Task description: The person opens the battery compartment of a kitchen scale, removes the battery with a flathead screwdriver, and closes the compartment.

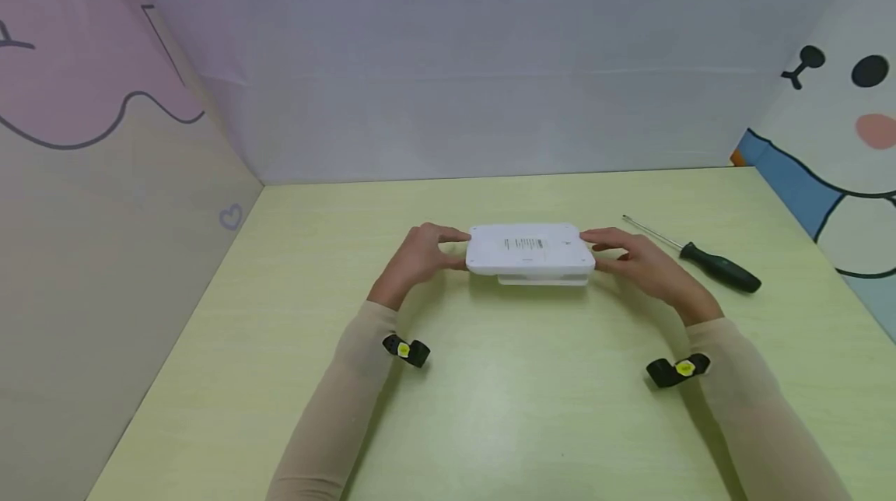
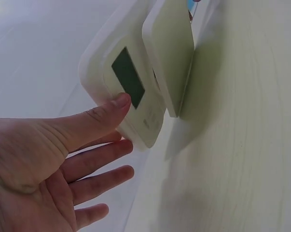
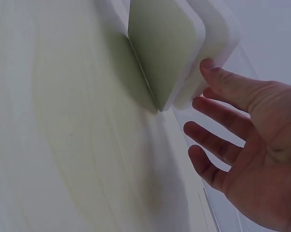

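A white digital kitchen scale [image 1: 530, 249] lies upside down, its labelled underside facing up. In the left wrist view, a dark display [image 2: 128, 76] shows on the scale's body, next to the flat weighing plate [image 2: 170, 53]. My left hand [image 1: 421, 256] pinches the scale's left end between thumb and fingers, the thumb beside the display. At the other end, my right hand [image 1: 640, 264] pinches the body with thumb and index finger. The remaining fingers of both hands are spread in the wrist views. The plate's edge is against or just above the table; I cannot tell which.
A screwdriver [image 1: 724, 268] with a dark green handle lies right of the right hand, its tip pointing back left. The pale wooden table [image 1: 490, 408] meets a plain wall behind. Side panels with cartoon drawings stand left and right.
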